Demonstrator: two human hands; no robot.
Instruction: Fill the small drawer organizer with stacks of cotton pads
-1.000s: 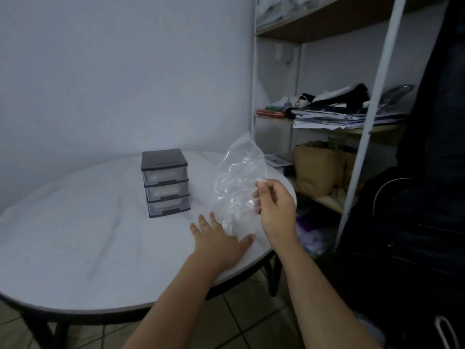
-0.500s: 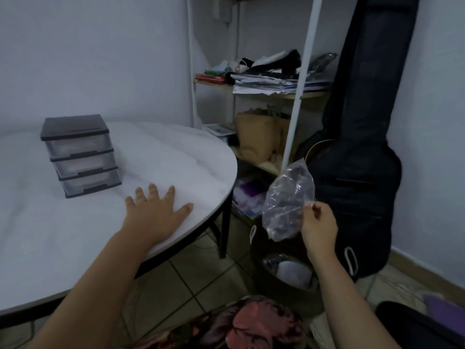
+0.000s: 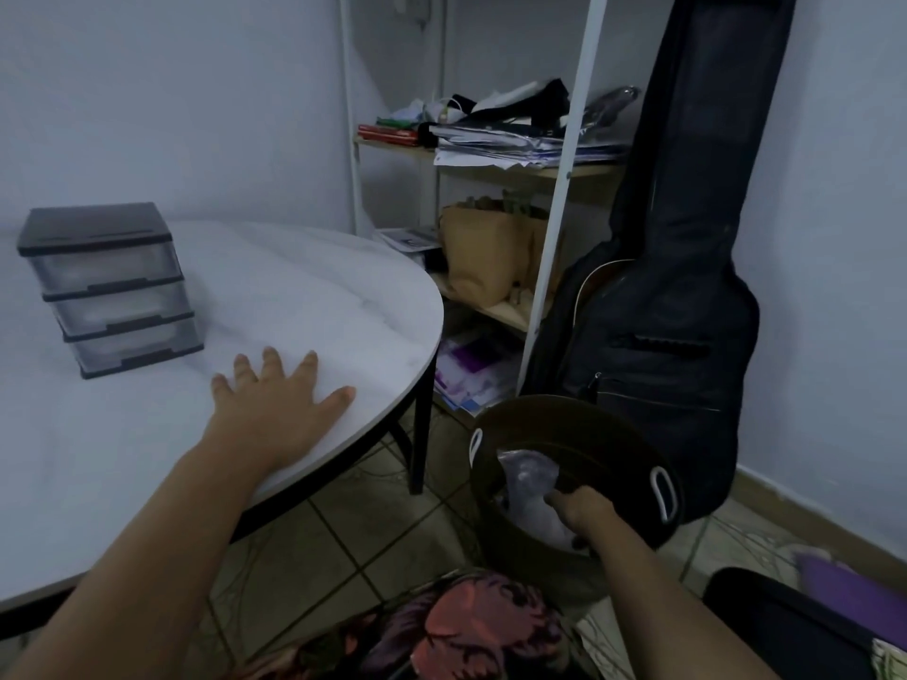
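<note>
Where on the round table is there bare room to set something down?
Bare tabletop lies right of the drawer organizer, out to the rim, beyond the left hand. Crowded: the shelves and the basket where the right hand reaches in.

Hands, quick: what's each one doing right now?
Left hand: open, flat on the table.
Right hand: in the bin at the plastic bag; grip cannot be told.

- L hand (image 3: pixel 280 409): palm down, flat on worktop (image 3: pixel 294 296), fingers spread, forearm stretched fwd.
- R hand (image 3: pixel 581 510): low, arm reaching down, fingers curled round plastic bag (image 3: pixel 527 476).
</note>
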